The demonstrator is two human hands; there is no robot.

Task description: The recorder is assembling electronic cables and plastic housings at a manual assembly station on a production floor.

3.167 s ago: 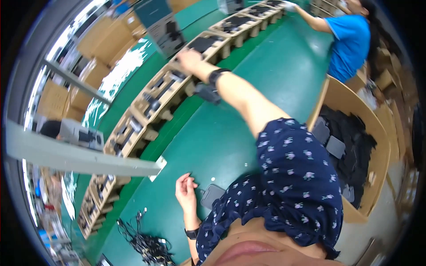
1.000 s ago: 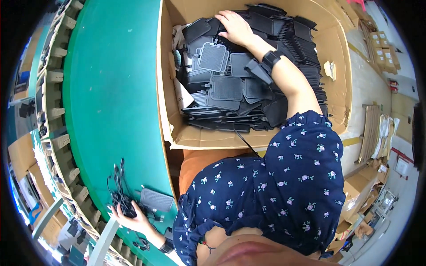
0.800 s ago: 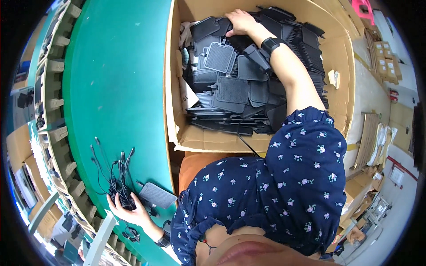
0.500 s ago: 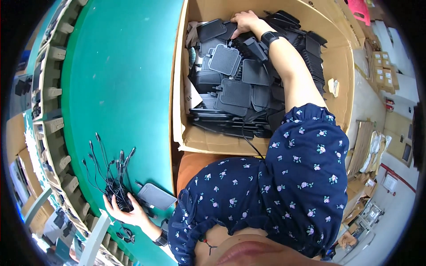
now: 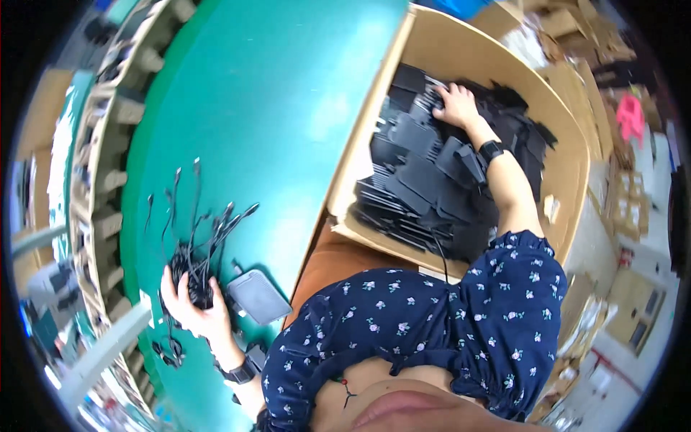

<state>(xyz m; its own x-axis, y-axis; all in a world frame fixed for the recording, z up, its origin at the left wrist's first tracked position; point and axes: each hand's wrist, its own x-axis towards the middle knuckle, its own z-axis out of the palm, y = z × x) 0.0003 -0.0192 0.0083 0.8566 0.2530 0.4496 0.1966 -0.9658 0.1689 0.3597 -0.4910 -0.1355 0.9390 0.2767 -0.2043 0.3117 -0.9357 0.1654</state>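
Note:
My left hand [image 5: 198, 308] is curled round a coiled bundle of black cables [image 5: 199, 277] on the green table. Several cable ends with plugs fan out from it, away from me. Just right of the bundle lies a flat grey-black rectangular pad [image 5: 260, 297] with a short connector on one edge. Inside a cardboard box [image 5: 461, 52], my right hand [image 5: 458, 106] reaches over a heap of similar black pads with coiled cords [image 5: 421, 176]. Its fingers look spread over the pile, near a coiled cord. Nothing is seen held in it.
The green table [image 5: 288, 108] borders the box on its left. A row of slotted holders [image 5: 108, 180] runs along the table's far left. A small coiled cable [image 5: 169, 353] lies below my left hand. A pink stool [image 5: 630, 117] and stacked cartons [image 5: 628, 201] stand at right.
The whole view has turned and shifted, so the box appears tilted and farther right. My right hand has left the box's far-edge pads for the pile. My left hand stays at the cables.

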